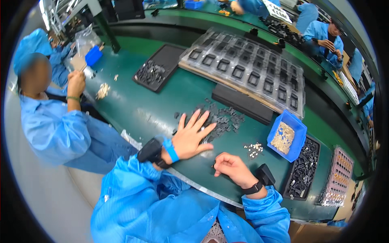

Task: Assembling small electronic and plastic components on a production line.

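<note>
Small black parts point(229, 121): loose heap on desk point(152, 107), near-left portion hidden by left hand point(188, 139), individual shapes hard to make out. Left hand palm down, fingers splayed, grip open. Right hand point(235, 168) to the right, fingers curled; cannot tell whether grip is closed on anything.

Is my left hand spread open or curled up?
Spread open: your left hand has its fingers fanned apart among the loose black pieces.
</note>
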The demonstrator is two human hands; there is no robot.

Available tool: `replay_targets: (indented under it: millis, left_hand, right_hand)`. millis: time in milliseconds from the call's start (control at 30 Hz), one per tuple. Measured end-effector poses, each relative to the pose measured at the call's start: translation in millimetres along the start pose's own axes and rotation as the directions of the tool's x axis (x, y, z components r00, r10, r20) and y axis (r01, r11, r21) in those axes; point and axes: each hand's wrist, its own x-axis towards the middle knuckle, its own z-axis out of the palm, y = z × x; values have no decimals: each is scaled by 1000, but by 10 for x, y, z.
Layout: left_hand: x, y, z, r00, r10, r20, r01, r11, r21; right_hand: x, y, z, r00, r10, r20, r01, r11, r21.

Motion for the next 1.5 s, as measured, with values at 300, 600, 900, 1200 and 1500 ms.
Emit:
replay_targets:
  millis: [300,600,900,1200,1500]
  left_hand:
    - [113,-56,-129,997,-72,-31,73,997,36]
    - [314,-120,-47,999,-41,-23,43,996,81]
    - [682,229,179,975,220,-14,-220,975,12]
    - [490,165,111,982,186,-38,-184,981,55]
    - [687,-211,-374,907,-319,-275,-153,360,-920]
  right_hand:
    - [-34,7,17,1000,-8,-20,8,1000,2]
    - [-19,-43,-25,999,26,-20,-26,999,-26]
    - [-44,-2,-29,1000,21,-8,-21,999,-47]
    - [-34,35,9,999,44,10,-44,999,13]
    - [-42,5,-43,1000,11,-13,-11,1000,-27]
